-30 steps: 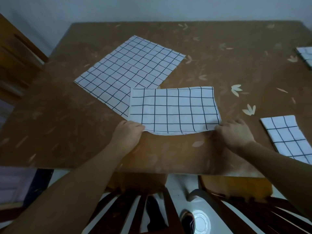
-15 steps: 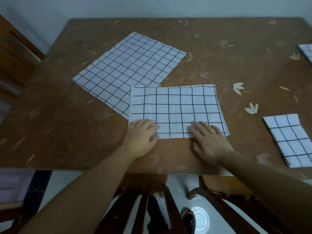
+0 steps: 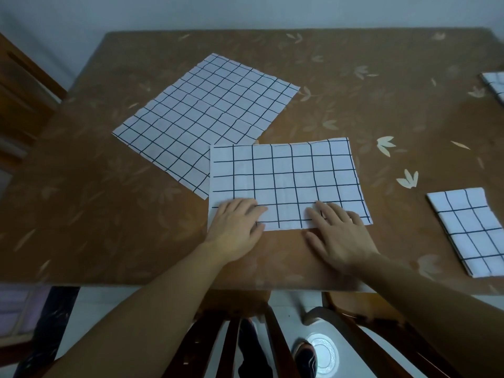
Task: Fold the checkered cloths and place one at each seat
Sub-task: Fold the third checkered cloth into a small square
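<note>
Both left hand and right hand now flatten folded cloth.

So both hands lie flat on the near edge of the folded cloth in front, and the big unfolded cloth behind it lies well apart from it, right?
Not quite. The head view shows the left hand and right hand flat on the folded cloth, but the unfolded cloth is not apart from it: the folded cloth overlaps its near corner.

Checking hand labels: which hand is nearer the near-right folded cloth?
Right. The right hand rests on the near right part of the half-folded cloth, left of the folded cloth; the left hand rests on the near left corner, farther off.
</note>
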